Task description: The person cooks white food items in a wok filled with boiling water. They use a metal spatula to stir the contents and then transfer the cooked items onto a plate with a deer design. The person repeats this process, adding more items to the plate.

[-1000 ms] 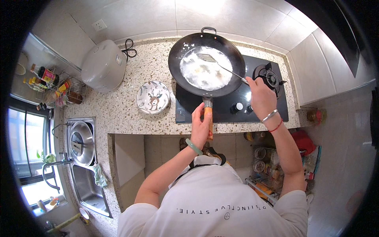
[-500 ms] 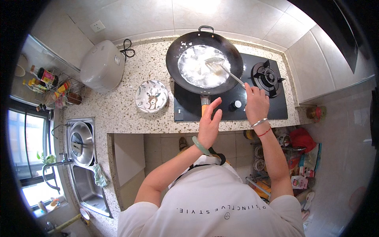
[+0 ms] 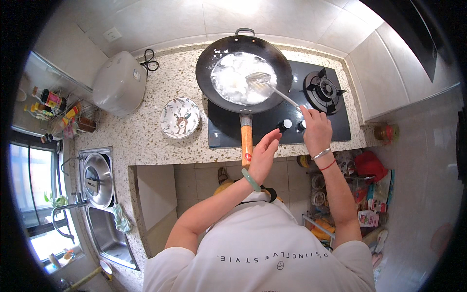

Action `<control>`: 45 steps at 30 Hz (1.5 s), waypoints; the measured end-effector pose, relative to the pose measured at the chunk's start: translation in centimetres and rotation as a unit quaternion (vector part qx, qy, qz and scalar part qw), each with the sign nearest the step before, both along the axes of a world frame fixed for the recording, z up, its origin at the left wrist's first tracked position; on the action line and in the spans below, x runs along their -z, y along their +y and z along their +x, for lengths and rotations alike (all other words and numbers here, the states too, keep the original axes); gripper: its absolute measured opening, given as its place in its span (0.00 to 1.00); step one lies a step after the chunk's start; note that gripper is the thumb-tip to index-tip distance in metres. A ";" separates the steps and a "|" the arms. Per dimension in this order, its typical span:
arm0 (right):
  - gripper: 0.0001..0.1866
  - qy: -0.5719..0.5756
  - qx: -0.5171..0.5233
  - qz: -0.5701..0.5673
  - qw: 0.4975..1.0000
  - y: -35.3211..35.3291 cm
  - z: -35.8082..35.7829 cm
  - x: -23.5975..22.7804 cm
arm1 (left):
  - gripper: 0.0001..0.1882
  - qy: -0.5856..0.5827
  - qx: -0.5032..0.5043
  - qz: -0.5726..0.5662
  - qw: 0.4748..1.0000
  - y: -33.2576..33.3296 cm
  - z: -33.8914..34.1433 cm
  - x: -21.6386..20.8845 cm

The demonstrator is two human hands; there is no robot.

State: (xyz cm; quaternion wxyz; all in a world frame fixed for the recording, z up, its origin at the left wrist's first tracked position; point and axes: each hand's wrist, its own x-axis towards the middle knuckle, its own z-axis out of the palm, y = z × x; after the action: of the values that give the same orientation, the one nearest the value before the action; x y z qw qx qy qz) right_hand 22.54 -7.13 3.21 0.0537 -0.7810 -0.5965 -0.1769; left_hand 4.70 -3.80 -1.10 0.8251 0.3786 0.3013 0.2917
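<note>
A person in a white T-shirt stands at a kitchen counter (image 3: 151, 134), seen from above. The right hand (image 3: 317, 130) is closed around the handle of a slotted spatula (image 3: 258, 78), whose blade is in a bright white liquid (image 3: 233, 73) inside a dark wok (image 3: 204, 73). The wok sits over the left side of a black gas stove (image 3: 224, 135). The left hand (image 3: 262, 156) grasps nothing: its fingers reach forward, just right of the wok's wooden handle (image 3: 246, 138).

The step in hand looks like stirring; the next move seems to call for a firm spatula grip and a steady wok.

On the speckled stone surface, a deer-patterned bowl (image 3: 180, 118) stands left of the stove, with a pale rice cooker (image 3: 119, 82) behind it. Farther left are a metal sink (image 3: 112, 236), a lid (image 3: 97, 180) and a bright window (image 3: 36, 175).
</note>
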 end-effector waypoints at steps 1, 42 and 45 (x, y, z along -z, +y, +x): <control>0.24 0.008 -0.001 -0.007 1.000 -0.1 -0.4 -0.1 | 0.20 0.003 0.002 -0.020 1.000 0.0 0.1 0.1; 0.21 0.415 -0.044 -0.131 0.899 1.7 -4.0 1.8 | 0.15 -0.116 -0.124 -0.262 0.950 -0.9 4.6 5.8; 0.20 0.457 -0.037 -0.158 0.875 1.9 -3.5 1.2 | 0.13 -0.126 -0.137 -0.250 0.950 -0.9 5.1 5.8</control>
State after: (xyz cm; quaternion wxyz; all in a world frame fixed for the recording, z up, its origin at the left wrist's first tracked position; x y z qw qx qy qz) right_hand 19.00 -5.21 2.05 0.2024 -0.7502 -0.5544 0.2983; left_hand 9.83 -4.67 -6.89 0.8766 0.0754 0.3075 0.3624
